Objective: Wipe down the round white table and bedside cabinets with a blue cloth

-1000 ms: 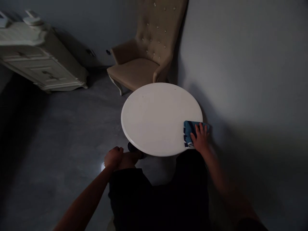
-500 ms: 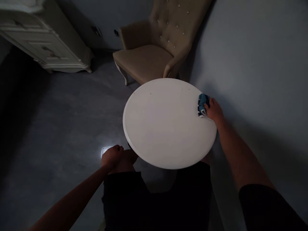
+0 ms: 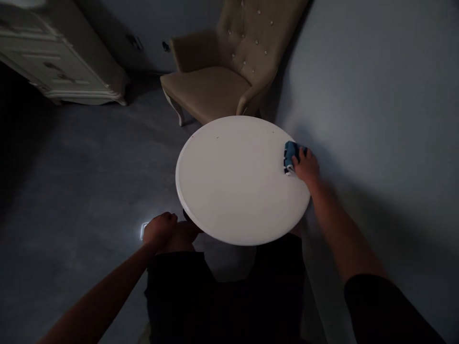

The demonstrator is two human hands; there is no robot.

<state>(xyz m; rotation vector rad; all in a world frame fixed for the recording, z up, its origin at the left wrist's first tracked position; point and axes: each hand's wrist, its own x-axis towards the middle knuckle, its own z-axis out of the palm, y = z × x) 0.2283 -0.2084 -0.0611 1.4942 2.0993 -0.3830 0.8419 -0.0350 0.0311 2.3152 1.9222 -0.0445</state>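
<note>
My right hand [image 3: 306, 165] presses a folded blue cloth [image 3: 291, 152] with dark and white stripes onto a round white table [image 3: 240, 191]. The cloth lies near the table's right edge, with the thumb on it and the fingers bent over its far side. My left hand [image 3: 160, 228] is closed in a fist and rests on my bare left knee, just off the table's lower left edge. Its palm side is hidden, and nothing shows sticking out of it. A few small dark specks [image 3: 217, 137] dot the far part of the tabletop.
A beige tufted armchair [image 3: 211, 91] stands right behind the table. Along the right runs a grey wall [image 3: 376, 95], close to my right arm. A pale cabinet [image 3: 68, 71] is at the far left. Beside my left hand, a bright rectangular patch [image 3: 143, 231] glows at floor level.
The whole view has shifted, so everything appears farther left. My right hand stays on the cloth near the same edge, its fingers a bit more spread. My left fist keeps its place on the knee.
</note>
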